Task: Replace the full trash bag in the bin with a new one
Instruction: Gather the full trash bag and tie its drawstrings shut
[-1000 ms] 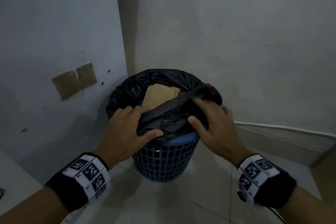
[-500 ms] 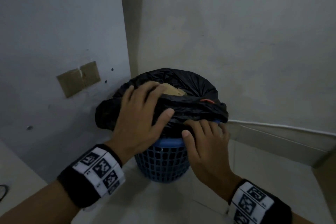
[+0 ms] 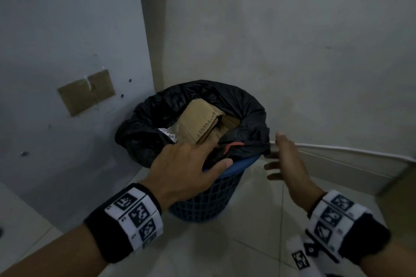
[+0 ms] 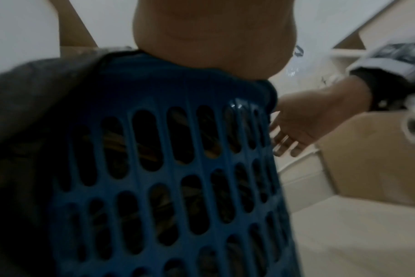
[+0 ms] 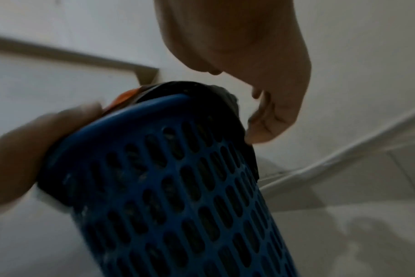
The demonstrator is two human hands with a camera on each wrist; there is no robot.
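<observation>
Both hands have shifted since a moment ago. From the head view, the left hand point(image 3: 186, 168) has dropped to the near rim of the blue perforated plastic bin point(image 3: 209, 200), thumb over the rim and fingers tucked into the black plastic trash bag point(image 3: 245, 110), pinching its edge. The right hand point(image 3: 286, 157) has let go and hangs beside the bin, fingers loose and apart. I'd say the bag's hem is being worked free bit by bit. Brown corrugated cardboard point(image 3: 200, 119) pokes from the bag's mouth.

The left wrist view is blurred; the fingers are cut off, only the bin wall shows.

The right wrist view is smeared; an orange tie point(image 5: 126, 97) peeks above the rim.
</observation>
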